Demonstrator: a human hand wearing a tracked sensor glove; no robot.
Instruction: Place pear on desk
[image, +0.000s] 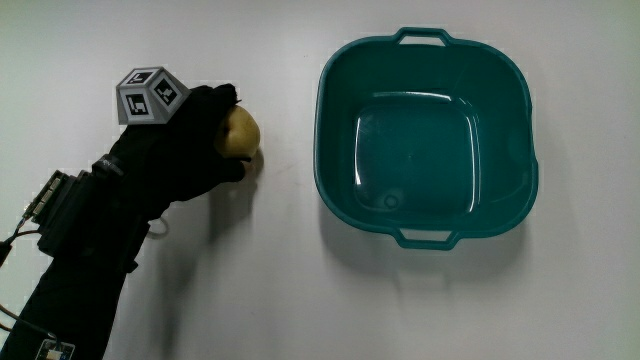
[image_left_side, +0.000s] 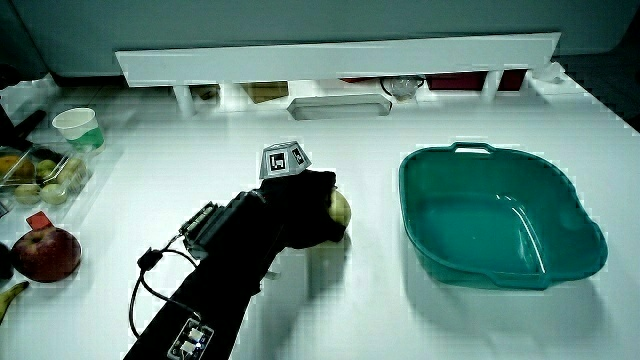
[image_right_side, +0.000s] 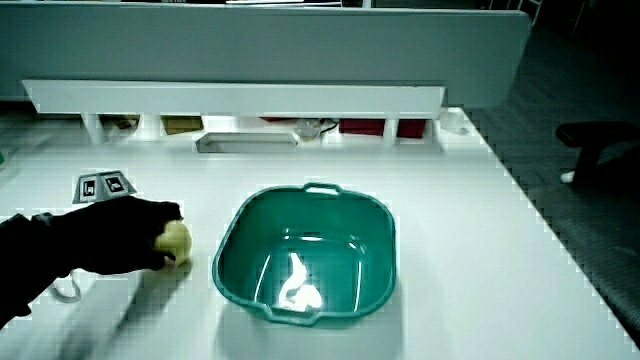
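The hand (image: 185, 140), in its black glove with the patterned cube (image: 150, 95) on its back, lies low over the white bench (image: 280, 300), and its forearm reaches back toward the person's edge. Its grip is closed around a yellow pear (image: 240, 132); the fingers curl over the fruit and only one side of it shows. In a side view the pear (image_left_side: 340, 210) seems to sit at or just above the bench surface, but I cannot tell whether it already touches. Beside the pear, a little apart, stands an empty teal basin (image: 430, 60). In my judgement the pear is light and firm, with smooth, slightly slippery skin that bruises easily, so it is best held around its wide body and released gently, because its rounded shape may roll. Farther away, a low white partition (image_left_side: 340, 55) closes the bench edge.
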